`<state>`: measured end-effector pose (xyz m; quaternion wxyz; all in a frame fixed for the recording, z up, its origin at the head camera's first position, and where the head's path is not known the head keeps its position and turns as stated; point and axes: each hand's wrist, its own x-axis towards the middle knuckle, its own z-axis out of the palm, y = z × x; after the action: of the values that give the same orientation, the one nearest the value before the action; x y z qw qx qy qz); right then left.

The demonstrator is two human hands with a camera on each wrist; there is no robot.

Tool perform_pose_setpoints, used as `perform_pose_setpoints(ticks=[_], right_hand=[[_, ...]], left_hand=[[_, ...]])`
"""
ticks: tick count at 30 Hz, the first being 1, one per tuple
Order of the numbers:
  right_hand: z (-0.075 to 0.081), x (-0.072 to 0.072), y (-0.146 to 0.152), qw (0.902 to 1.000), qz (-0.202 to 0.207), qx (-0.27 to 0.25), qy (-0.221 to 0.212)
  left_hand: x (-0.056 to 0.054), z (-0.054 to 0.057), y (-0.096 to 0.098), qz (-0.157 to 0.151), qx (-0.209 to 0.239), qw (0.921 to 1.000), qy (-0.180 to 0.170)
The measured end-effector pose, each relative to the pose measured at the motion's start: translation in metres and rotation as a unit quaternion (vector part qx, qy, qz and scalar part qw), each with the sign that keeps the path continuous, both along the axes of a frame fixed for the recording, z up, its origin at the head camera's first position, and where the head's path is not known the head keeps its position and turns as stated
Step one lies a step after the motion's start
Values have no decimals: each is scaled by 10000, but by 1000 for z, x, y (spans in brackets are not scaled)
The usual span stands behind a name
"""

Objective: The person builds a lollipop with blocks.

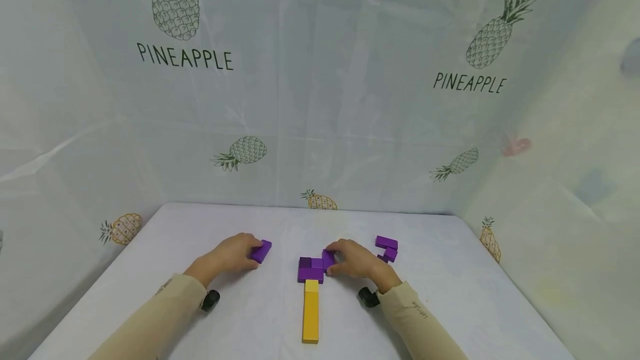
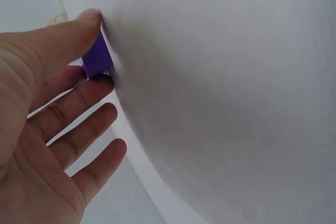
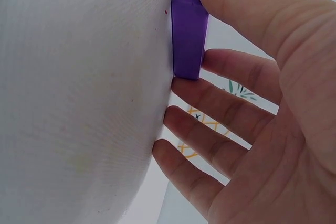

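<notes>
On the left side of the white table, my left hand (image 1: 232, 253) pinches a small purple block (image 1: 261, 251) between thumb and fingers. In the left wrist view that purple block (image 2: 97, 59) is close to the table surface, and the lower fingers are spread apart. My right hand (image 1: 357, 260) holds another purple block (image 1: 328, 259) by its ends, at the right side of a group of purple blocks (image 1: 310, 275). The right wrist view shows this purple block (image 3: 189, 40) between thumb and fingers, with the fingertips at the table. A long yellow bar (image 1: 310, 318) extends from the group toward me.
More purple blocks (image 1: 386, 242) lie beyond the right hand, one partly hidden by it. A pale curtain (image 1: 320, 99) with pineapple prints hangs behind the white table (image 1: 240, 315) and along both sides. Dark wrist cameras (image 1: 369, 297) sit under the sleeves.
</notes>
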<state>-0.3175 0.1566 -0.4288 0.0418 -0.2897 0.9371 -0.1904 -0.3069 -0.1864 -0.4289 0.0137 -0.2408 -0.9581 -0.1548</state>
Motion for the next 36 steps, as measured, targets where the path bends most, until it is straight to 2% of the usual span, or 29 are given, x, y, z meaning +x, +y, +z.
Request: perform_pose_setpoints(ticks=[7,14,26,36], right_hand=[[0,0,0,10000,33,18,62],[-1,-1,1,9999,66,24,99],[-2,-2,2,9999,107,1,95],[-1,-2,1,9998,141,30,148]], left_hand=[[4,2,12,-100,121,9999,15],[5,1,24,98,324,9992,-212],[4,2,47,-174,328,9992,-176],[0,3,65,-231,271,9991,-236]])
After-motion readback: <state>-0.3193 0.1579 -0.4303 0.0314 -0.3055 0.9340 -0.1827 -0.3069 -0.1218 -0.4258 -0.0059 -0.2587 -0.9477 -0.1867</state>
